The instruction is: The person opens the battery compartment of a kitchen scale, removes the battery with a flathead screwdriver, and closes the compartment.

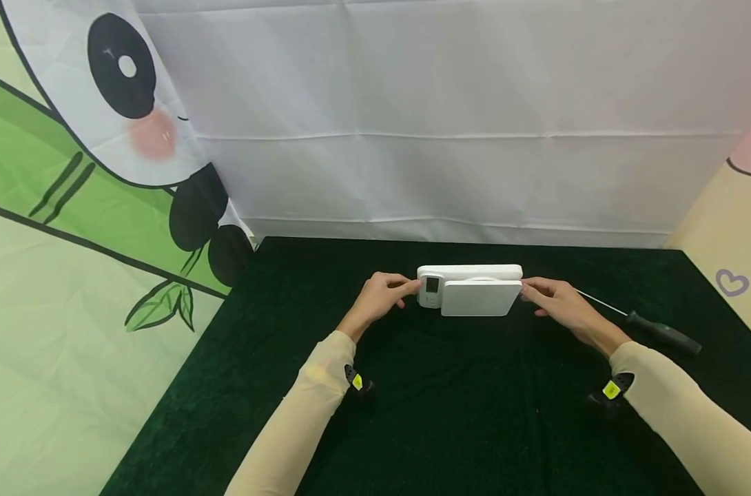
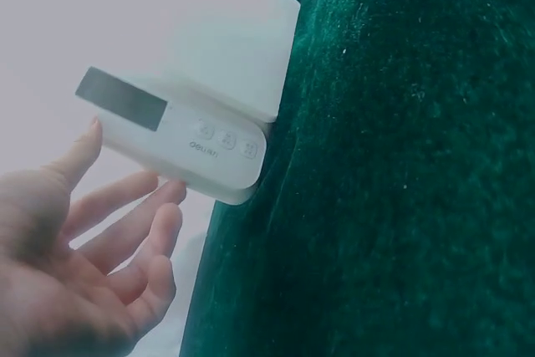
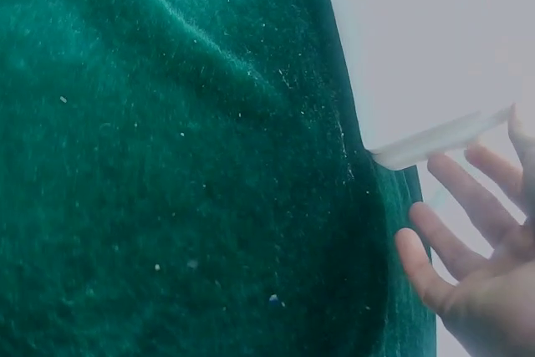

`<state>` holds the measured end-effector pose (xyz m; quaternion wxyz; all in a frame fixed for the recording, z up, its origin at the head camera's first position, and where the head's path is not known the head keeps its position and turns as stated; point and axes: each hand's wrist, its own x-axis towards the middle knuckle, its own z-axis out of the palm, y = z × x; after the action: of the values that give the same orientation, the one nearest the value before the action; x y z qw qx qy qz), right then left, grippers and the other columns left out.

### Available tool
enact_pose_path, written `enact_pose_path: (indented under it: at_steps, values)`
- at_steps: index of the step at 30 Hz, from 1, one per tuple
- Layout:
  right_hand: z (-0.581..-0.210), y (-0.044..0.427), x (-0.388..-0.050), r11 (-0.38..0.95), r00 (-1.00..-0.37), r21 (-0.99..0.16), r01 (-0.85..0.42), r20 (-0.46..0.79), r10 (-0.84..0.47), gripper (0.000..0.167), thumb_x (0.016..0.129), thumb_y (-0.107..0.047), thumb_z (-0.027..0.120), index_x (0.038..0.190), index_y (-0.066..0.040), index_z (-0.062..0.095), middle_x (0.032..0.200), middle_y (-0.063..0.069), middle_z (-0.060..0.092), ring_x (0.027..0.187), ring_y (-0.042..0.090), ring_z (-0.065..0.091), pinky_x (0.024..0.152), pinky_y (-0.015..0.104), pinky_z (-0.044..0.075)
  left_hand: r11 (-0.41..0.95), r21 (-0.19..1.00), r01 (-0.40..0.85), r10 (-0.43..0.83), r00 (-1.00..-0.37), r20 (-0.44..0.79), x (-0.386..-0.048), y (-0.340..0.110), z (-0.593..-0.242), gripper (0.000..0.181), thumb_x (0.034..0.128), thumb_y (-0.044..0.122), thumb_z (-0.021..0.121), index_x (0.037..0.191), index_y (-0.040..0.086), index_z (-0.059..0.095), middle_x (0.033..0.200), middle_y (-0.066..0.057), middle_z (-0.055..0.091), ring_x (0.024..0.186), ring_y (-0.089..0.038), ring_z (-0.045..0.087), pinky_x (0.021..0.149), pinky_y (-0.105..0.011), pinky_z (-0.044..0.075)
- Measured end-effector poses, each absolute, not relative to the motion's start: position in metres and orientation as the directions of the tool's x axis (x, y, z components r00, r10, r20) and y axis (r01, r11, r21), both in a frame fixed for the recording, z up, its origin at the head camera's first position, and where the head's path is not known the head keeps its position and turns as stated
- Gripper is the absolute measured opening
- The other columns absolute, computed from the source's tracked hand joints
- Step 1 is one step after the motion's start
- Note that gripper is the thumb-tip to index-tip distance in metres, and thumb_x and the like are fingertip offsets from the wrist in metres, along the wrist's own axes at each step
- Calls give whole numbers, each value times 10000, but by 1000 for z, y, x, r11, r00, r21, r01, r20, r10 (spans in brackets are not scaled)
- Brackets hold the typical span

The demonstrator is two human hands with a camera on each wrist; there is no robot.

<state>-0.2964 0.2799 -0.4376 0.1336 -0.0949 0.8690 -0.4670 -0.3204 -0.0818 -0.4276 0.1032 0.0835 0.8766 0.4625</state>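
A white digital scale (image 1: 481, 297) is held up on its long edge near the back of the table, its flat weighing plate (image 3: 435, 56) facing me. Its dark display (image 2: 124, 98) and several small buttons (image 2: 226, 137) are at the left end. With thumb and fingertips, my left hand (image 1: 380, 297) pinches that end beside the display. My right hand (image 1: 558, 303) grips the opposite end, thumb on the edge. The lower fingers of both hands are spread away from the scale. Whether its lower edge bears on the cloth I cannot tell.
A screwdriver (image 1: 663, 334) with a black handle lies to the right, its shaft pointing toward my right hand. Dark green cloth (image 1: 450, 413) covers the table. A white curtain (image 1: 444, 138) hangs behind, and a printed panda cloth (image 1: 71, 275) is on the left.
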Motion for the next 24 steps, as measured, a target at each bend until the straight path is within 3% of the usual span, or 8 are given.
enact_pose_path:
  at_steps: [14, 20, 24]
  values:
    - [-447, 269, -290, 497, -969, -866, -61, -68, -236, 578, 1008, -442, 500, 1459, -105, 367, 1471, 265, 422, 1308, 460, 446, 937, 520, 485, 508, 857, 83, 162, -987, 0, -322, -72, -436, 262, 955, 486, 580, 1061, 253, 635, 1024, -18, 706, 752, -181, 643, 663, -321, 470]
    - [-448, 265, -292, 512, -975, -858, -39, -80, -208, 625, 975, -477, 548, 1466, -134, 368, 1452, 236, 459, 1274, 419, 479, 884, 419, 492, 505, 858, 95, 153, -988, 19, -322, -72, -439, 194, 976, 342, 605, 1142, 245, 633, 1044, -117, 705, 750, -191, 628, 649, -321, 466]
    - [-446, 261, -291, 520, -976, -854, -36, -83, -204, 637, 970, -434, 583, 1483, -134, 354, 1440, 231, 473, 1208, 383, 515, 827, 350, 483, 523, 844, 115, 142, -989, 47, -321, -72, -441, 223, 975, 281, 618, 1194, 245, 632, 1039, -70, 717, 735, -165, 627, 642, -303, 477]
